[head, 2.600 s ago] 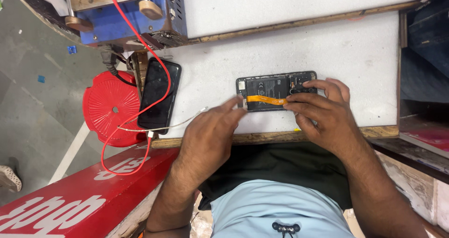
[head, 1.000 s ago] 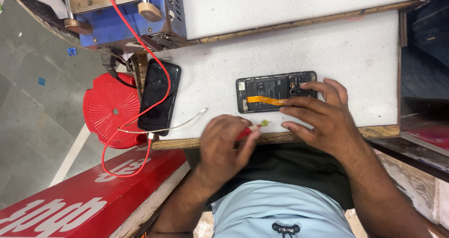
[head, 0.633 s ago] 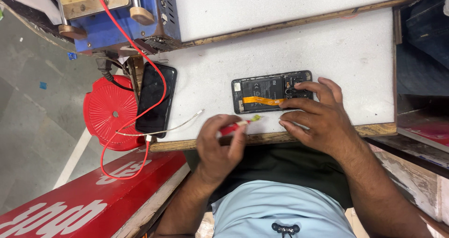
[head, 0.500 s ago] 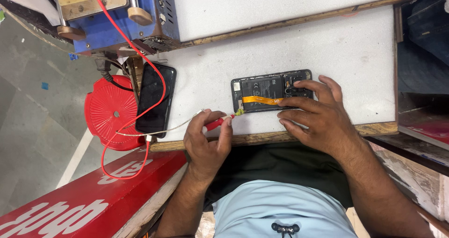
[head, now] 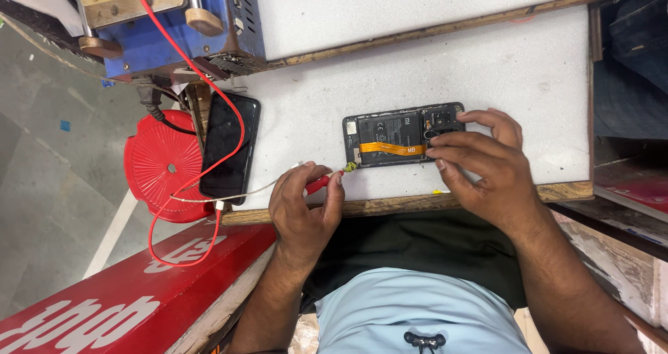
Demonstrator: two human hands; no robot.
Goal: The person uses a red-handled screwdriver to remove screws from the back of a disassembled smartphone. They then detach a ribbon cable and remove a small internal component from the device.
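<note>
An opened black phone (head: 390, 135) lies back-up on the white table (head: 487, 68), with its battery and an orange flex strip (head: 391, 148) exposed. My right hand (head: 483, 166) rests on the phone's right end, fingertips by the camera area, pinning it down. My left hand (head: 304, 211) sits at the table's near edge and grips a small red-handled screwdriver (head: 321, 183). The screwdriver's tip touches the phone's lower left corner.
A second black phone (head: 227, 145) lies at the table's left edge, with a white cable (head: 257, 190) plugged in and a red wire (head: 229, 110) looping over it. A blue machine (head: 174, 20) stands at the back left. A red stool (head: 160, 169) and a red board (head: 125, 291) are below left.
My left hand left the phone, drew back to the table edge, took up the red screwdriver and brought its tip to the phone's left corner. The right hand stayed on the phone.
</note>
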